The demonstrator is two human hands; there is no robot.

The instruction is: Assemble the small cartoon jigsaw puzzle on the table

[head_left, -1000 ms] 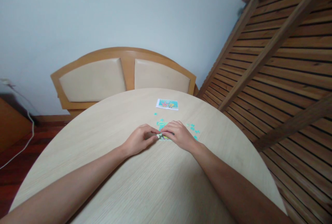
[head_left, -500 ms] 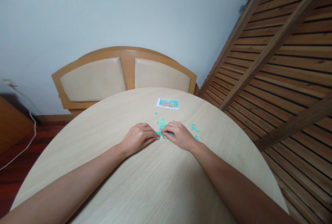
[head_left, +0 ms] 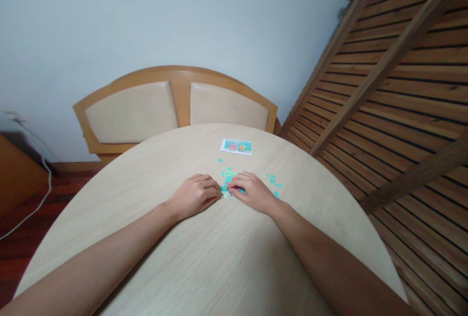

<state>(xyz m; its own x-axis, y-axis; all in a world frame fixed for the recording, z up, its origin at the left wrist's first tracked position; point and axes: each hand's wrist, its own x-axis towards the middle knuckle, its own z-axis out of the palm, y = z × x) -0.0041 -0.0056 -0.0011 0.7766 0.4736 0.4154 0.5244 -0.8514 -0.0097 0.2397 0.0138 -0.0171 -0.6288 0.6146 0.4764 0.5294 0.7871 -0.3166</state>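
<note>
A joined cluster of small turquoise puzzle pieces [head_left: 228,177] lies on the round pale wooden table [head_left: 204,257]. My left hand [head_left: 195,194] rests beside it with curled fingers, the fingertips pressed on the cluster's near edge. My right hand [head_left: 252,191] sits just right of it, fingers bent and pinched on pieces at that same edge. The two hands almost touch. Loose turquoise pieces [head_left: 272,180] lie scattered right of my right hand, and a single piece [head_left: 219,160] lies farther back.
A small printed picture card [head_left: 236,146] lies near the table's far edge. A wooden bench back with two beige pads [head_left: 175,106] stands behind the table. A slatted wooden frame [head_left: 395,87] leans at the right. A white cable [head_left: 32,199] runs across the floor at left.
Both hands stayed at the cluster; my left hand's fingers slid slightly closer toward my right hand. The view shifted very little.
</note>
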